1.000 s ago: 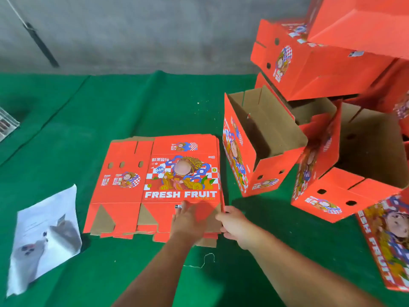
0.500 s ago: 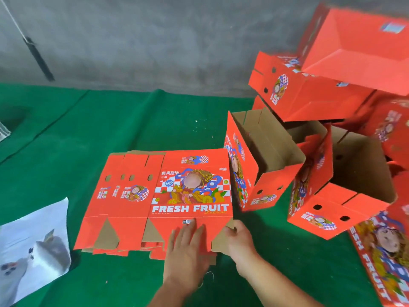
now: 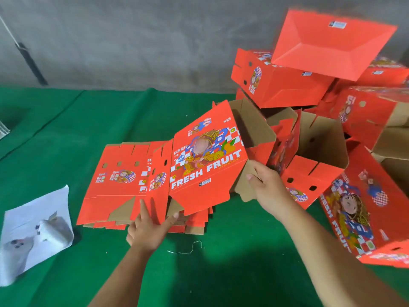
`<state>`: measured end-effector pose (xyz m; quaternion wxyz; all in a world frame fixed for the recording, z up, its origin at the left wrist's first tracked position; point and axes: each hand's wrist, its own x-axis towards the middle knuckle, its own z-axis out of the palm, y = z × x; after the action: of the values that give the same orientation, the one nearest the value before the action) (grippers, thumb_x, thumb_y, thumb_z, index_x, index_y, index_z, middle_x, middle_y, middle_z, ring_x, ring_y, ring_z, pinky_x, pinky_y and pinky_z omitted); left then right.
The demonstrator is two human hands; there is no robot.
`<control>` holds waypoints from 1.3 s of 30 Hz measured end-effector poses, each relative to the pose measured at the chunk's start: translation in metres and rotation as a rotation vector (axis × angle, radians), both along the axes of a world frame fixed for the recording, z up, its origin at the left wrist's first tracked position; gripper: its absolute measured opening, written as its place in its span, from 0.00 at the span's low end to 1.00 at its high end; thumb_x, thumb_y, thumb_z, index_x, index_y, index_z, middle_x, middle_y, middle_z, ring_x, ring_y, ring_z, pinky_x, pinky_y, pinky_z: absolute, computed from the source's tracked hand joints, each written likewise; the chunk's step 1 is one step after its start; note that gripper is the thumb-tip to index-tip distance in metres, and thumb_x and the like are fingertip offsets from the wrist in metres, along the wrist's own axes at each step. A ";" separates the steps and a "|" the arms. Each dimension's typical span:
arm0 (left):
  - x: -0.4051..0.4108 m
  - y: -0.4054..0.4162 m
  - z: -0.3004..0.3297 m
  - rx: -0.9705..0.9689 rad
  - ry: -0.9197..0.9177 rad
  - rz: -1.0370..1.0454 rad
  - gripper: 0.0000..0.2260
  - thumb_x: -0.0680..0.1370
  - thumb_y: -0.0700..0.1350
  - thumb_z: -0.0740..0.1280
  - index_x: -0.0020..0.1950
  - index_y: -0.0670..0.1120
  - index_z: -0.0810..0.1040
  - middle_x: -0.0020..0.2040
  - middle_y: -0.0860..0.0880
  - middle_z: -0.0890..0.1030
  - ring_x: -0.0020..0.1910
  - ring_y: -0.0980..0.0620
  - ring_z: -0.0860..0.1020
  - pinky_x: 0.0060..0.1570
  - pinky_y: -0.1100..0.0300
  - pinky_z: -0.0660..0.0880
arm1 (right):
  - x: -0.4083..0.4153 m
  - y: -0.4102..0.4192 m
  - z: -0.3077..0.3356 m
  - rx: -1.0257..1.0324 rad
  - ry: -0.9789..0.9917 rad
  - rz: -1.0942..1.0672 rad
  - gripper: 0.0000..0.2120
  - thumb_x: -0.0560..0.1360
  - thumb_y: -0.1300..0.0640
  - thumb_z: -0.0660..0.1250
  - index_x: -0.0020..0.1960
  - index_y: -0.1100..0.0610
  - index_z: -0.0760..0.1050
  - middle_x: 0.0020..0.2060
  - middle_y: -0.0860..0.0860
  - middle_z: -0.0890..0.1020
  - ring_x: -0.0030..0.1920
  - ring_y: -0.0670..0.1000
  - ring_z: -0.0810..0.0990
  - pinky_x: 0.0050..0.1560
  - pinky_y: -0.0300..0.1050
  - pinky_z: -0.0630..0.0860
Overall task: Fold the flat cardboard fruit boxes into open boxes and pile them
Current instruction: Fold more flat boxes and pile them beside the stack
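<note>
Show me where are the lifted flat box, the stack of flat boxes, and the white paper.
lifted flat box [image 3: 208, 165]: head view, on its printed front panel.
stack of flat boxes [image 3: 115, 173]: head view, on the top sheet's left panel.
white paper [image 3: 37, 231]: head view, on its middle.

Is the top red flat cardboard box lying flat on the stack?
No, the top red flat cardboard box is tilted up, held by the right hand and left hand.
</note>
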<state>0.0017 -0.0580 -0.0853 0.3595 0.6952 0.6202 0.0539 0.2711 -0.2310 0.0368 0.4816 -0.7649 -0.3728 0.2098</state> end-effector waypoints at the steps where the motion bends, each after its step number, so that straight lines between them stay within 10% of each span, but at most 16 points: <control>1: 0.002 -0.008 0.001 0.012 0.005 -0.004 0.62 0.56 0.86 0.57 0.82 0.61 0.37 0.84 0.46 0.56 0.81 0.38 0.54 0.76 0.37 0.51 | 0.003 -0.009 0.004 0.006 -0.013 0.011 0.18 0.84 0.62 0.60 0.68 0.45 0.77 0.57 0.41 0.84 0.57 0.43 0.81 0.55 0.44 0.78; 7: 0.014 -0.058 -0.005 -0.151 -0.432 -0.081 0.64 0.58 0.75 0.76 0.85 0.55 0.47 0.83 0.45 0.53 0.82 0.42 0.55 0.78 0.39 0.57 | 0.013 -0.070 0.022 0.002 -0.186 0.034 0.25 0.84 0.61 0.60 0.65 0.29 0.73 0.59 0.34 0.82 0.62 0.42 0.79 0.63 0.47 0.78; 18: 0.057 -0.193 0.002 -0.318 -0.632 0.082 0.46 0.61 0.60 0.77 0.78 0.58 0.67 0.76 0.47 0.69 0.73 0.47 0.71 0.74 0.43 0.68 | 0.044 -0.172 0.003 -0.214 -0.461 -0.125 0.20 0.84 0.54 0.59 0.74 0.42 0.63 0.51 0.54 0.85 0.48 0.63 0.83 0.45 0.57 0.81; 22: 0.067 -0.228 0.007 -0.246 -0.596 0.178 0.24 0.56 0.58 0.74 0.51 0.69 0.79 0.60 0.43 0.76 0.57 0.41 0.78 0.41 0.60 0.78 | 0.044 -0.194 -0.001 -0.271 -0.526 -0.119 0.20 0.83 0.55 0.59 0.72 0.41 0.64 0.47 0.55 0.84 0.46 0.65 0.82 0.37 0.54 0.74; 25: 0.073 -0.241 0.006 -0.317 -0.689 0.246 0.31 0.62 0.53 0.72 0.65 0.52 0.76 0.54 0.40 0.83 0.48 0.41 0.85 0.39 0.55 0.82 | 0.033 -0.206 -0.003 -0.289 -0.482 -0.109 0.25 0.82 0.55 0.61 0.75 0.37 0.60 0.54 0.55 0.84 0.51 0.65 0.83 0.45 0.59 0.80; 29: 0.079 -0.254 0.013 -0.308 -0.712 0.196 0.11 0.80 0.40 0.64 0.62 0.44 0.74 0.42 0.38 0.86 0.36 0.42 0.85 0.35 0.50 0.83 | 0.026 -0.219 -0.008 -0.237 -0.459 -0.136 0.16 0.82 0.56 0.63 0.69 0.47 0.69 0.52 0.53 0.84 0.50 0.63 0.82 0.44 0.56 0.79; 36: 0.081 -0.263 0.024 -0.262 -0.805 0.279 0.22 0.82 0.36 0.57 0.73 0.54 0.66 0.58 0.48 0.85 0.51 0.45 0.86 0.52 0.55 0.78 | 0.028 -0.220 -0.009 -0.093 -0.316 -0.197 0.07 0.81 0.60 0.64 0.58 0.56 0.78 0.46 0.51 0.83 0.47 0.57 0.80 0.45 0.54 0.78; 39: 0.089 -0.262 0.030 -0.173 -0.733 0.056 0.28 0.80 0.39 0.67 0.77 0.57 0.62 0.61 0.56 0.82 0.52 0.64 0.83 0.52 0.61 0.77 | 0.030 -0.219 -0.010 -0.083 -0.282 -0.227 0.05 0.81 0.61 0.63 0.53 0.57 0.77 0.43 0.51 0.81 0.45 0.56 0.80 0.43 0.53 0.76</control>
<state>0.0911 -0.3202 -0.0558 0.6132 0.5797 0.4715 0.2563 0.3007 -0.4500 0.0264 0.4133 -0.8431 -0.3389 0.0597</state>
